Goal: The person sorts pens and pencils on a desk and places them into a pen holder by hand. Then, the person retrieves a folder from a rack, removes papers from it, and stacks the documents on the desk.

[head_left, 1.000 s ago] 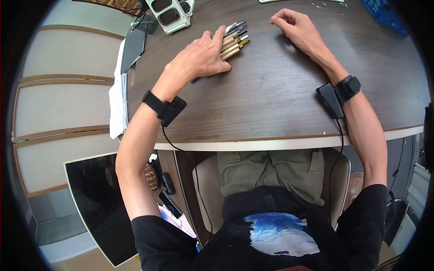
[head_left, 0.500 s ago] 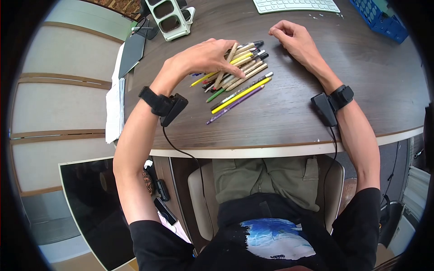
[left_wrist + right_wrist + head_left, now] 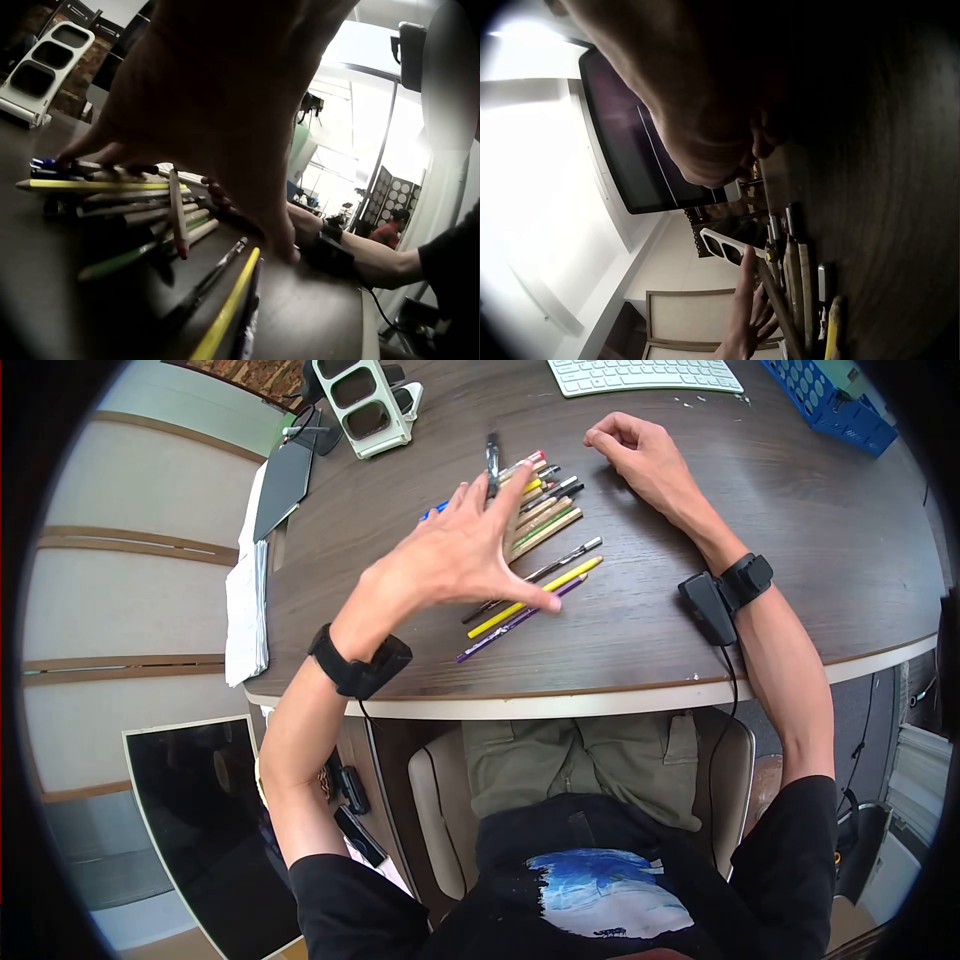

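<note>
My left hand (image 3: 462, 555) spreads its fingers over a pile of wooden pencils (image 3: 548, 520), thumb stretched out toward the near side. The thumb tip overlaps a yellow pencil (image 3: 582, 571) in the head view. Beside that pencil lie a purple pencil (image 3: 485, 642) and a dark patterned one (image 3: 577, 554). In the left wrist view, the fingertips are at the far end of the pile, and a red-tipped pencil (image 3: 178, 210) lies across others. A black pen (image 3: 492, 452) shows beyond the fingers. My right hand (image 3: 640, 465) rests on the table, fingers loosely curled, holding nothing.
A white keyboard (image 3: 650, 375) lies at the far edge, with a blue basket (image 3: 830, 410) to its right. A white holder with three openings (image 3: 362, 405) stands at the far left. Papers (image 3: 245, 620) and a dark folder (image 3: 284, 485) line the left edge.
The pencils, first bunched under my left hand, now lie spread out, three apart on the near side. My left hand has opened wide and shifted nearer. The right hand stays about where it was.
</note>
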Tool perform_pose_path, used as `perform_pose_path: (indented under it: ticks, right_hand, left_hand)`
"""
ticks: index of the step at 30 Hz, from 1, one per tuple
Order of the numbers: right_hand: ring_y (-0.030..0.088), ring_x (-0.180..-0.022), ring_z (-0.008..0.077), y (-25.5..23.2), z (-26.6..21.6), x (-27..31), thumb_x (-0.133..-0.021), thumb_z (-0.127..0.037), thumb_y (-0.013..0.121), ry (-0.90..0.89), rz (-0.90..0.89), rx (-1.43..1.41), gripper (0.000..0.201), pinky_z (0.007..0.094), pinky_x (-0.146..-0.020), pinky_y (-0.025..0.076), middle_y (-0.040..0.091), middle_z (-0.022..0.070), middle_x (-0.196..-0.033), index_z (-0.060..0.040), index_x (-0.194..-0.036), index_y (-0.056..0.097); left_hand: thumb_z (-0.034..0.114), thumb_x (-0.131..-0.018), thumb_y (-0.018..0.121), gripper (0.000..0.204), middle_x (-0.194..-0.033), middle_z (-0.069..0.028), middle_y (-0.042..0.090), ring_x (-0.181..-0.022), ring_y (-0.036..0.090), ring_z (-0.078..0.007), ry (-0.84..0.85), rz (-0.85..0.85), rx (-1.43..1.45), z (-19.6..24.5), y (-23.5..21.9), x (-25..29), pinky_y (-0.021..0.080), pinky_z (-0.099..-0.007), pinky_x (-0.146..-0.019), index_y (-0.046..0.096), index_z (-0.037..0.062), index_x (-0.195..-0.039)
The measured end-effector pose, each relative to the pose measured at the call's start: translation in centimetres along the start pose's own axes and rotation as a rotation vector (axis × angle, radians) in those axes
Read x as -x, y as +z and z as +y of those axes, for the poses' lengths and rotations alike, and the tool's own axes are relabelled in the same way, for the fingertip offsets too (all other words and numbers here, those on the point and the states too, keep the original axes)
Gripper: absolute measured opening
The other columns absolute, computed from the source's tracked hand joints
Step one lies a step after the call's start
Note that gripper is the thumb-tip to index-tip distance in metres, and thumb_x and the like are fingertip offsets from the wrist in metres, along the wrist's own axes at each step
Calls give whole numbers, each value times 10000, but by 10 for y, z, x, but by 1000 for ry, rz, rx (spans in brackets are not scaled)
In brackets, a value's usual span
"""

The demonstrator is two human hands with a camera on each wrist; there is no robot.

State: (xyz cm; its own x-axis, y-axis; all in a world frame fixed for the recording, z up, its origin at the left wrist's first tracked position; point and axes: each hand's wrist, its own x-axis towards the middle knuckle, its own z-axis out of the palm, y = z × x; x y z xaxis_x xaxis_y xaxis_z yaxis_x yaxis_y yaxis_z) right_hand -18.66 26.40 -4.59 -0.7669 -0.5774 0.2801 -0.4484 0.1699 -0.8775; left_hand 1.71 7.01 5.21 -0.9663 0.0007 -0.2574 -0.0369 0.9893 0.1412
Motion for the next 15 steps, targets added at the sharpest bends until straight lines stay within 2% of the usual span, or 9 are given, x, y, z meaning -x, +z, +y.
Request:
perform_pose_path:
  ticks: [1, 2, 5, 6, 9, 13, 14, 15]
  right_hand:
    - [683, -895, 201, 0, 0, 0, -1010, -425, 694, -2, -4, 1, 434, 380, -851, 540, 747, 85, -926, -23, -1130, 802]
    - [681, -894, 200, 0, 0, 1, -1010, -427, 693, 4, -5, 8, 434, 379, -850, 540, 746, 83, -928, -24, -1130, 801]
    - [675, -888, 193, -2, -1, 1, -1009, -426, 692, 31, -13, 17, 430, 375, -845, 538, 743, 78, -925, -28, -1129, 802]
    - [671, -883, 189, -3, -1, 1, -1009, -425, 692, 56, -20, 20, 426, 372, -839, 536, 740, 74, -920, -31, -1129, 802]
    - [656, -863, 175, -2, -4, 1, -1010, -425, 690, 41, -2, 12, 423, 367, -816, 528, 725, 61, -900, -34, -1126, 803]
    - [652, -848, 165, -3, -8, 3, -1012, -427, 688, 35, -10, 9, 428, 364, -795, 524, 718, 57, -890, -30, -1123, 802]
    - [649, -832, 160, -3, -9, 4, -1015, -425, 687, 31, -15, 18, 429, 359, -781, 524, 716, 56, -885, -26, -1124, 799]
    - [647, -816, 156, -3, -9, 4, -1018, -423, 685, 27, -19, 26, 430, 355, -767, 524, 714, 55, -881, -21, -1125, 797]
  left_hand:
    - [744, -682, 911, 1478, -1657, -381, 372, -1548, 409, -516, 2, 8, -126, 5, 3, 5, 412, -599, -1254, 127, 118, -1768]
    - [712, -707, 912, 1415, -1674, -305, 400, -1545, 427, -485, 12, 69, -156, 4, 9, 6, 407, -626, -1250, 157, 147, -1762]
    - [713, -718, 910, 1354, -1679, -252, 421, -1531, 460, -453, 59, 7, -60, -12, -1, -6, 430, -591, -1245, 231, 125, -1732]
    - [694, -723, 917, 1272, -1657, -251, 446, -1511, 490, -439, 100, 27, 18, -19, -3, -9, 457, -551, -1232, 320, 115, -1685]
    - [665, -728, 922, 1225, -1641, -239, 469, -1483, 529, -429, 63, 61, 55, -26, -2, -10, 473, -517, -1224, 353, 113, -1661]
    - [666, -719, 928, 1104, -1625, -187, 500, -1425, 594, -408, -4, 69, 96, -29, -9, -11, 513, -529, -1185, 490, 158, -1596]
    - [662, -728, 927, 1017, -1612, -178, 513, -1426, 594, -401, 25, 111, 127, -31, -10, -10, 525, -537, -1171, 557, 202, -1557]
    - [662, -728, 927, 1017, -1612, -178, 513, -1426, 594, -401, 26, 109, 127, -32, -9, -10, 525, -537, -1171, 557, 202, -1557]
